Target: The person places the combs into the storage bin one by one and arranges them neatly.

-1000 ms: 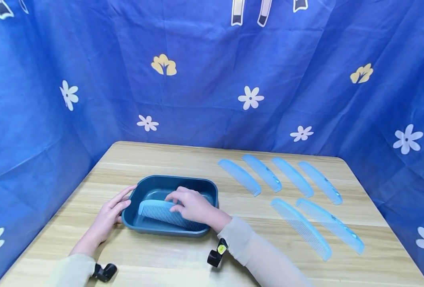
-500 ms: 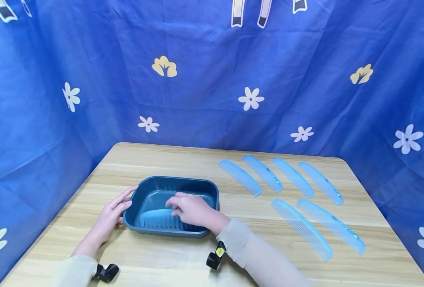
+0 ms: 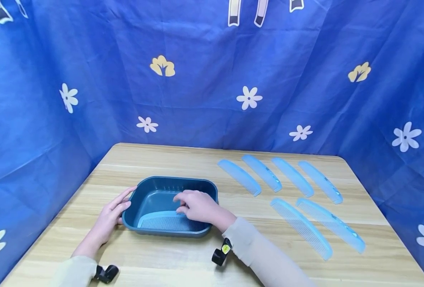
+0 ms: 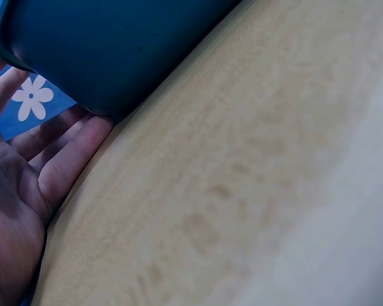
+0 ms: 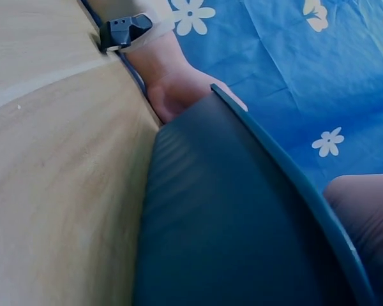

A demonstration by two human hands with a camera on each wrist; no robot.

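Note:
A light blue comb (image 3: 169, 221) lies inside the dark teal plastic box (image 3: 154, 202), along its near wall. My right hand (image 3: 197, 206) hovers over the box's right part, just above the comb's right end. Its fingers are loosely bent and grip nothing. Against the box's left end rests my left hand (image 3: 108, 217). In the left wrist view the fingers (image 4: 76, 153) reach out straight to touch the outer wall near the table. From the right wrist, the box's side (image 5: 210, 210) hides most of the inside.
To the right of the box, several more light blue combs lie flat on the wooden table (image 3: 205, 263). The back row includes one comb (image 3: 239, 177), and nearer lies another comb (image 3: 301, 227). A blue flowered cloth (image 3: 205, 87) hangs behind and at both sides.
The comb has gone from tilted under my right hand to lying low along the box's near wall. My right hand has let go and shifted slightly right. My left hand stays put.

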